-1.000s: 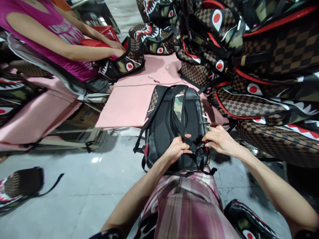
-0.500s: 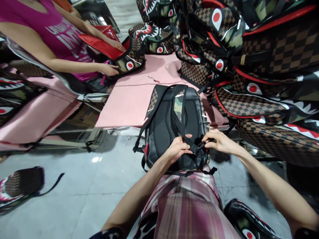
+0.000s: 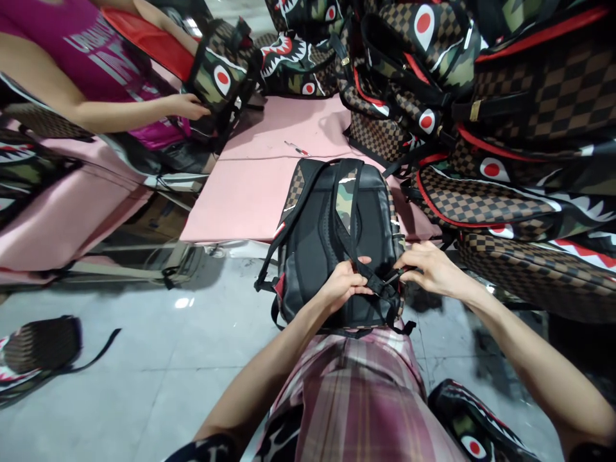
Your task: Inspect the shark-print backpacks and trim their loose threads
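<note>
A black backpack (image 3: 312,256) with checkered and camouflage trim lies back-side up, its lower end on my lap and its top on a pink table (image 3: 250,192). My left hand (image 3: 342,285) is closed round the lower end of a shoulder strap (image 3: 373,282). My right hand (image 3: 428,269) pinches the strap's black webbing near the buckle at the bag's lower right corner. Both hands are close together over the bottom of the bag.
A large heap of shark-mouth backpacks (image 3: 481,115) fills the right and far side. Across the table a person in a pink top (image 3: 91,58) holds another bag (image 3: 216,83). A pen (image 3: 297,149) lies on the table. One more bag (image 3: 38,346) sits on the grey floor at left.
The other person has lifted their bag up off the table and turned it. My hands have stayed on the strap, the right one shifting slightly.
</note>
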### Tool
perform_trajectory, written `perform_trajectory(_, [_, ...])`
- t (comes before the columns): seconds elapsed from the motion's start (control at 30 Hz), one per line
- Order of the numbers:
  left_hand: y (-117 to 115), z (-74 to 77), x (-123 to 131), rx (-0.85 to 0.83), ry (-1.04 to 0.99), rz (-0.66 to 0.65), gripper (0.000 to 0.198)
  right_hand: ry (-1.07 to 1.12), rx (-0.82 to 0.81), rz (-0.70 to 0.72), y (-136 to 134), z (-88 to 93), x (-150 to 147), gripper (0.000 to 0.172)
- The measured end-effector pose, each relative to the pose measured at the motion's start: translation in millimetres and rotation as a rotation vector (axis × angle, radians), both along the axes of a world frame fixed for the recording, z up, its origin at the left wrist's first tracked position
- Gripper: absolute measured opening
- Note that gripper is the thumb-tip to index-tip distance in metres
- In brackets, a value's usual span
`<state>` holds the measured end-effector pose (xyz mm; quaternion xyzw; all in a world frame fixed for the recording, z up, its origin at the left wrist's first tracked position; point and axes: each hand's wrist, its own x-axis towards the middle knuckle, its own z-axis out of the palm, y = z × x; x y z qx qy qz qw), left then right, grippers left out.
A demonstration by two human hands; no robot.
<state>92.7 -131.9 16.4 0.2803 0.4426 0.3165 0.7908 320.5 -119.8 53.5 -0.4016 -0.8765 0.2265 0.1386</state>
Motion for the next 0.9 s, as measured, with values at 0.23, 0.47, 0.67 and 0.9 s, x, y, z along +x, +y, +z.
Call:
perform_trajectory(0.23, [0.4,-0.1,-2.0,-0.008,0.003,-0.013,0.054,0.012,-0.008,0.082,6.9,-1.7,-3.7,0.024])
perform_trajectory(0.47, [0.7,0.2,-1.0,-0.016,0.002,-0.036,0.055,0.056,-0.121,0.109,10.4,-0.8,-4.3,0.022])
perform_trajectory(0.67, [3.1,3.5,-1.0,-0.019,-0.010,-0.032,0.056,0.130,-0.174,0.078,10.9,-6.7,-10.3,0.023])
perform_trajectory(0.9, [3.3,-0.1,-4.8,-0.029,-0.029,-0.032,0.056,0.350,-0.326,-0.198,3.0,-15.3,-4.5,0.029])
